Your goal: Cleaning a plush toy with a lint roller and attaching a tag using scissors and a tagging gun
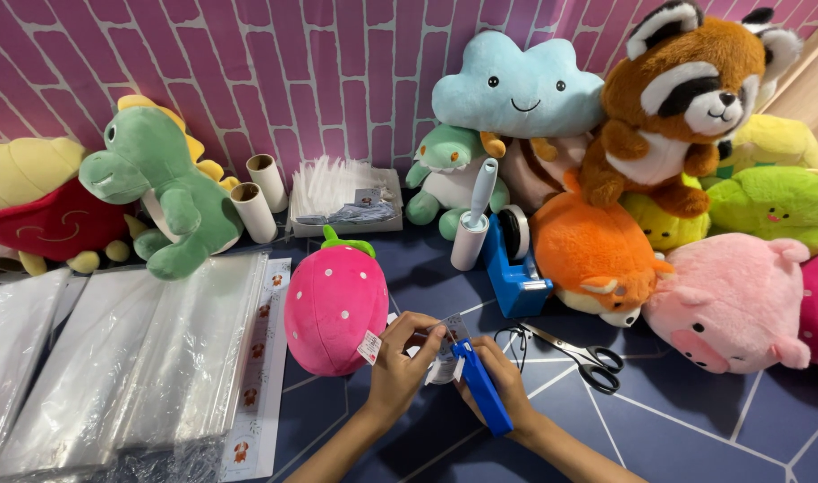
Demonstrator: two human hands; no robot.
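Right hand (505, 380) grips blue tagging tool (480, 386), long axis diagonal, nose apparently up-left toward paper tag (453, 327) pinched by left hand (398, 358).

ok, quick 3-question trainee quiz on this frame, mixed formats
1. True or false: the scissors lie to the right of both hands.
2. What does the right hand hold? A) blue tagging tool B) lint roller C) tape dispenser
3. Fill in: the left hand works at a small tag beside the pink ____ plush.

Key: 1 true; 2 A; 3 strawberry.
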